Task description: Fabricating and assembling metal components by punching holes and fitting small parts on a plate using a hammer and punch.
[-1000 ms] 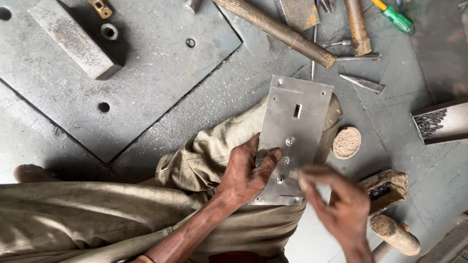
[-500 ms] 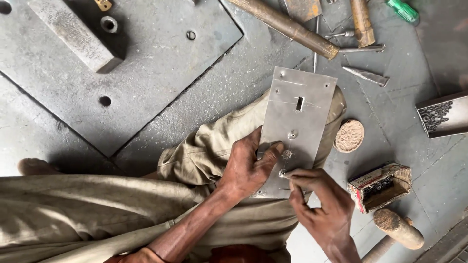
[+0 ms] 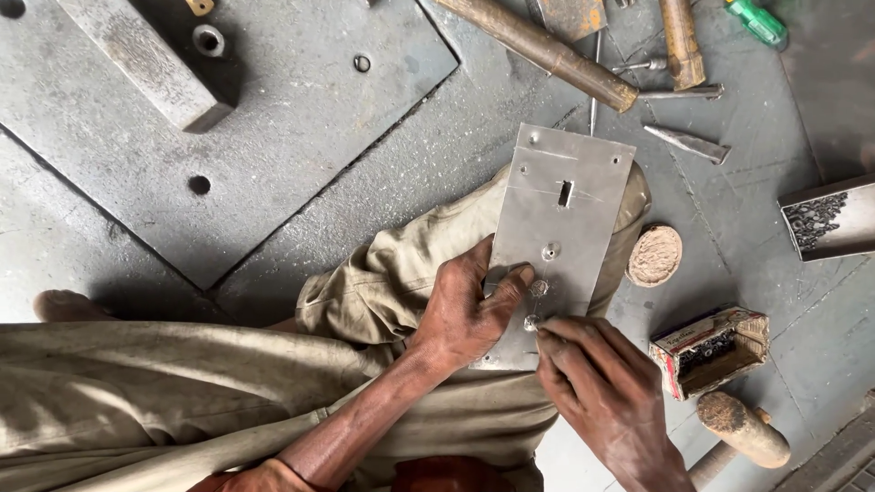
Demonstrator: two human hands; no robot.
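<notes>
A rectangular grey metal plate [image 3: 561,214] with a slot and small holes rests on my bent knee, which is clothed in khaki trousers [image 3: 392,273]. My left hand [image 3: 465,305] grips the plate's left edge, thumb lying across its face near a small stud. My right hand [image 3: 597,383] pinches a small round metal piece [image 3: 531,322] against the plate's lower part with its fingertips. Both hands touch the plate close together.
A large steel slab [image 3: 273,128] with holes and a steel block [image 3: 146,59] lies at the upper left. Hammer handles [image 3: 538,50], a chisel [image 3: 688,144] and a green screwdriver [image 3: 756,23] lie above. A small open box of fasteners [image 3: 711,351], a round disc [image 3: 654,257] and a mallet [image 3: 743,428] sit to the right.
My right hand has moved up and left to the plate's lower part and now presses a small piece onto it. The left hand keeps its hold on the plate.
</notes>
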